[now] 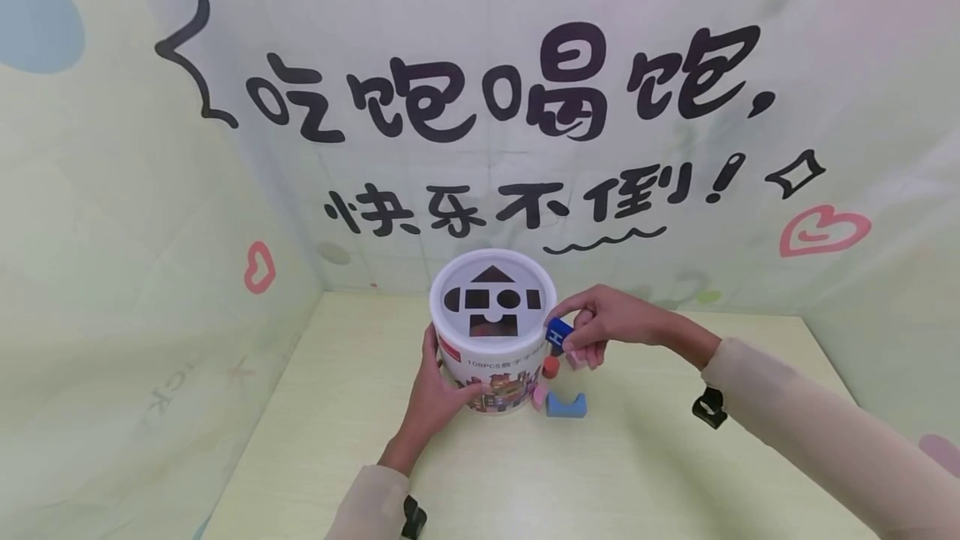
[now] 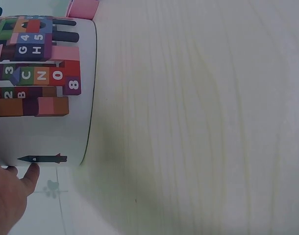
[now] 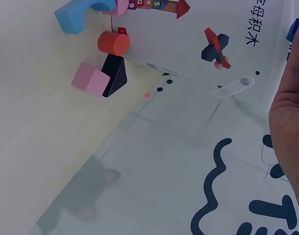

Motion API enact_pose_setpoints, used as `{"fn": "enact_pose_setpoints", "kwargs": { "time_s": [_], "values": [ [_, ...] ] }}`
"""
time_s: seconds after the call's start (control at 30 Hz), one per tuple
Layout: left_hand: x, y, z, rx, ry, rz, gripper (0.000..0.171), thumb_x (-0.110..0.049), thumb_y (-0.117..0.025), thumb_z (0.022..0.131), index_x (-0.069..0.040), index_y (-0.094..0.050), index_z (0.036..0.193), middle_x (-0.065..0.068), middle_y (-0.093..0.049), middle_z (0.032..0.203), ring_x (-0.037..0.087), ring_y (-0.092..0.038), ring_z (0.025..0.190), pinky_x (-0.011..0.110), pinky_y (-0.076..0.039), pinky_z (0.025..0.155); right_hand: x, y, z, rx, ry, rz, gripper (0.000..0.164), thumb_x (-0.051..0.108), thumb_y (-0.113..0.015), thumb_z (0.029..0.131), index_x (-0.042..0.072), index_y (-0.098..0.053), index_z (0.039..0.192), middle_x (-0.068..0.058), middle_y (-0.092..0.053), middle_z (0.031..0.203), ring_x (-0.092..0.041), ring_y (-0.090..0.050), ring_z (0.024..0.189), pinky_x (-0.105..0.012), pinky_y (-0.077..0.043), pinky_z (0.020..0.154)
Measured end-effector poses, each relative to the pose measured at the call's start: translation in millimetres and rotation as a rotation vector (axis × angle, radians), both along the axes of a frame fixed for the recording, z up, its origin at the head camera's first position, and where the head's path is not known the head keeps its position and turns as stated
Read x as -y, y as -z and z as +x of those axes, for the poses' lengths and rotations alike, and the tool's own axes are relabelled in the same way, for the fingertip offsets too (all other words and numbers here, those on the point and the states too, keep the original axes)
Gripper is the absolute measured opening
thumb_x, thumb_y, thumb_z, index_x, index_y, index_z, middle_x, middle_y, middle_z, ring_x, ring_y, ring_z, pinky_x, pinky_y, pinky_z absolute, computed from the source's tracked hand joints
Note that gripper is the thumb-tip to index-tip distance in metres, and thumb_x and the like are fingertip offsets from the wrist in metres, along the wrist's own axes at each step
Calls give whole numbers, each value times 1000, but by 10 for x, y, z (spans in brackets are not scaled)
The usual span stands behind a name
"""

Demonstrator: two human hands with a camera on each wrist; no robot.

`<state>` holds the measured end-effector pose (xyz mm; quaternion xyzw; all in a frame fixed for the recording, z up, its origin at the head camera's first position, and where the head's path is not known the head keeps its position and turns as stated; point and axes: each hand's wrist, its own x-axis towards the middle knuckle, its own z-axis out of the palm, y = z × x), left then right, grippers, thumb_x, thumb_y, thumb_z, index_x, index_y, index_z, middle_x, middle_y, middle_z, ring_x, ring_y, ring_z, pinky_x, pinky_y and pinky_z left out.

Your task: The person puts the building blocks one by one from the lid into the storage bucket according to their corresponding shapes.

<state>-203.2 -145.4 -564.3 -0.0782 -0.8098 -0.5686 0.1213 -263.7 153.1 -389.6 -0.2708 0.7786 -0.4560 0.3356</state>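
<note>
A white block bucket (image 1: 495, 361) stands on the table, its lid (image 1: 444, 325) cut with shaped holes. My left hand (image 1: 437, 394) holds its left side, thumb across the printed front and fingers round the side; in the left wrist view fingertips (image 2: 31, 178) touch the wall. With thumb and fingers, my right hand (image 1: 600, 323) pinches a blue block marked H (image 1: 557, 335) beside the lid's right rim. Below that hand lie a red cylinder block (image 1: 551, 367), a pink cube (image 3: 90, 79) and a dark triangular block (image 3: 115, 76). Something pinkish shows through the lid's front hole.
A light blue arch block (image 1: 566, 407) and a rounded pink block (image 1: 538, 397) lie by the bucket's front right. The pale wood table (image 1: 315, 440) ends behind at a printed cloth backdrop (image 1: 390, 15), which also rises along both sides.
</note>
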Motion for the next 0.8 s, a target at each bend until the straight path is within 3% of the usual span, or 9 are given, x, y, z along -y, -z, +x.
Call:
{"fn": "enact_pose_setpoints", "kwargs": {
  "time_s": [0.17, 0.33, 0.57, 0.63, 0.7, 0.8],
  "values": [
    [1, 7, -6, -1, -2, -2, 128, -41, -92, 61, -39, -5, 154, -8, -30, 156, 23, -27, 145, 55, -36, 111, 53, -15, -32, -1, 19, -36, 45, 18, -75, 85, 7, -62, 127, -31, -67, 81, -22, -69, 60, -45, -61, 64],
    [-17, -27, 11, 20, -13, 3, 130, -31, -94, 61, -34, -5, 155, -4, -30, 156, 24, -27, 145, 55, -35, 112, 108, -17, -70, -26, 56, -61, 45, 19, -75, 85, 6, -61, 127, -27, -68, 79, -23, -69, 61, -46, -61, 65],
    [-64, -336, 169, 15, 3, 0, 124, -24, -91, 66, -21, -7, 157, 6, -30, 157, 31, -26, 145, 56, -35, 111, 194, 21, -106, -51, 140, -67, 52, 18, -74, 86, 1, -56, 131, -19, -68, 75, -22, -68, 61, -43, -62, 66],
    [-66, -376, 190, 13, 7, -1, 122, -24, -91, 67, -20, -8, 157, 8, -30, 157, 32, -26, 145, 57, -35, 111, 211, 37, -120, -53, 163, -68, 51, 18, -74, 86, 2, -56, 132, -19, -68, 75, -22, -69, 61, -44, -62, 68],
    [-59, -341, 171, 17, 7, 2, 123, -24, -91, 67, -20, -8, 157, 8, -29, 158, 32, -25, 145, 57, -34, 111, 225, 49, -134, -51, 185, -73, 51, 18, -74, 86, 2, -56, 131, -19, -68, 74, -23, -69, 61, -46, -61, 68],
    [-37, -193, 94, 26, -1, 2, 126, -25, -92, 64, -26, -6, 156, 3, -28, 158, 28, -25, 146, 56, -33, 112, 240, 56, -160, -55, 220, -78, 51, 18, -75, 86, 3, -57, 130, -16, -68, 73, -23, -68, 61, -46, -61, 68]
  ]
}}
